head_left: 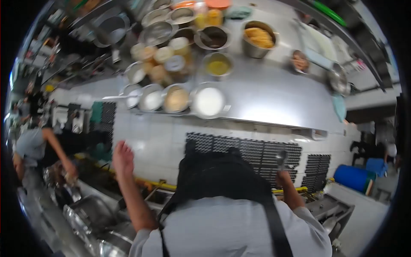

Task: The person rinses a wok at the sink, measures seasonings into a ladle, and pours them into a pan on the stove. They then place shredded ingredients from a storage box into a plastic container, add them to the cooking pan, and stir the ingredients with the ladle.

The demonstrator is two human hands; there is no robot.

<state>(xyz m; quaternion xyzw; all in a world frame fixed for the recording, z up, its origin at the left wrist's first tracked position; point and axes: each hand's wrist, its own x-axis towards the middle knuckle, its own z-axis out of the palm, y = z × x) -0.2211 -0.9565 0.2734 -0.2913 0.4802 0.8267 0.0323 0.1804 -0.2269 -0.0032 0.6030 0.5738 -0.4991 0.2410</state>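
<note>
On the left of the view my left hand (123, 157) is raised over the floor, apart from the counter; its fingers look curled together, but blur hides whether they hold anything. My right hand (283, 178), at the lower right, is closed round the handle of a metal ladle (281, 158), whose bowl points up over the black floor mat. Ahead, at the near edge of the counter, stand containers of white powder (152, 100), a tan powder (176, 99) and a white bowl-full (208, 102). A bowl of yellow liquid (218, 66) sits behind them.
The steel counter (274, 94) also bears a pot of yellow food (258, 37), several lidded jars (174, 63) and a dark-filled bowl (213, 37). A co-worker (32, 145) leans over metal pans (92, 212) at the left. Blue drums (353, 179) lie at the right.
</note>
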